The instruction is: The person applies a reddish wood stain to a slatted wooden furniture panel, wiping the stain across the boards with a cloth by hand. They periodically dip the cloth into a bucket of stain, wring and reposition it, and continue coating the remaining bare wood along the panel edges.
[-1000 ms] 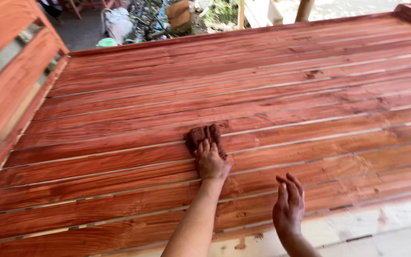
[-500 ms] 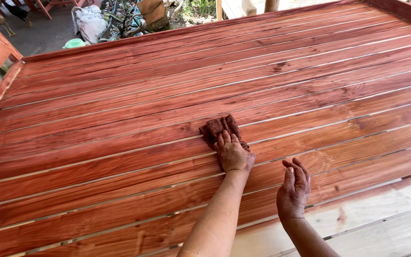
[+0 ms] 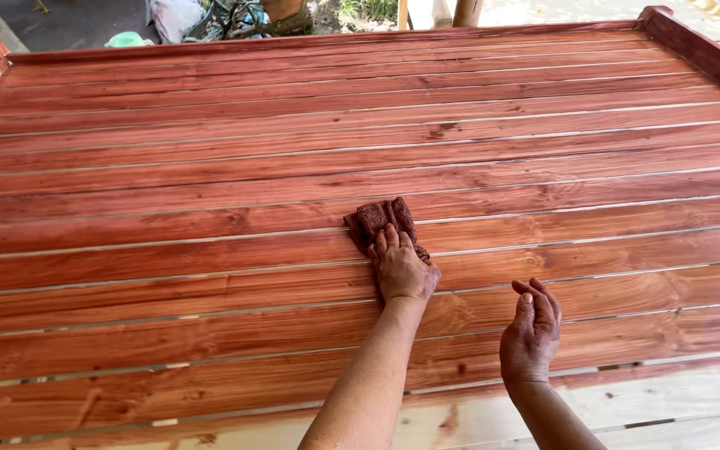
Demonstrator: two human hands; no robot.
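While the left hand (image 3: 402, 271) presses its grip flat on the stain-soaked rag (image 3: 379, 221) mid-platform, the right hand (image 3: 531, 333) hovers open and empty nearer the slatted wooden platform (image 3: 210, 175)'s unstained front edge; uneven pressure risks blotchy streaks, I'd judge.

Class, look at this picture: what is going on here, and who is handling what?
A person leans over a slatted wooden platform stained reddish brown. The left hand presses a stain-soaked brown cloth flat on a plank near the middle. The right hand is empty, fingers loosely curled, just above the planks near the front edge. The nearest planks are pale, bare wood.
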